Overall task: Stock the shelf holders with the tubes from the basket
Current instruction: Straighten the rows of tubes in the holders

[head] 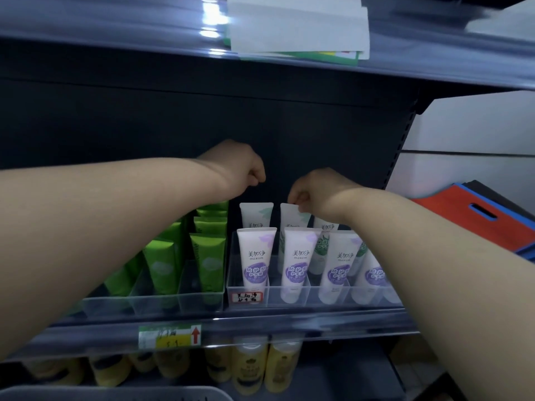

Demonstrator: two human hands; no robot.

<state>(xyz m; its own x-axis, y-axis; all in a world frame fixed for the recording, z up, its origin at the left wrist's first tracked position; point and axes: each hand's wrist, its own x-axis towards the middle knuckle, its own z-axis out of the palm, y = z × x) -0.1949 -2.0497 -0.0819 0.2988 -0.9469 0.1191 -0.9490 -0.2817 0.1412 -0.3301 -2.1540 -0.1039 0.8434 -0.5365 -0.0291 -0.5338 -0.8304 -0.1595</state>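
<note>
1. The right hand (314, 192) pinches the flat crimped top of a pale leaf-print tube (291, 218). The tube stands cap-down in the back row of the right holder (231, 285), toward the back edge of the shelf (289, 321).
2. The left hand (243, 169) hovers clenched above the neighbouring back-row tube (254, 215), apart from it. Nothing shows in its grasp.
3. The tube looks light, smooth and soft-walled, so its body would probably give under a squeeze. The stiff crimp seam seems the surest place to hold it, with the cap end guiding it into its compartment.
4. At least 4 purple-label tubes (256, 256) stand in the front row, directly before the back slots. The tube most likely has to go in from above, without knocking their tops. The right forearm hides the holder's right end.
5. Toward the shelf's left edge, a second clear holder (150, 302) carries green tubes (162, 264).
6. The basket (115, 393) shows only its rim at the bottom, so its contents cannot be seen.
7. Yellow bottles (249, 360) fill the shelf below, and a price tag (169, 337) sits on the front rail. White papers (298, 24) lie on the shelf above. A red and blue folded item (469, 221) lies beyond the right edge.
</note>
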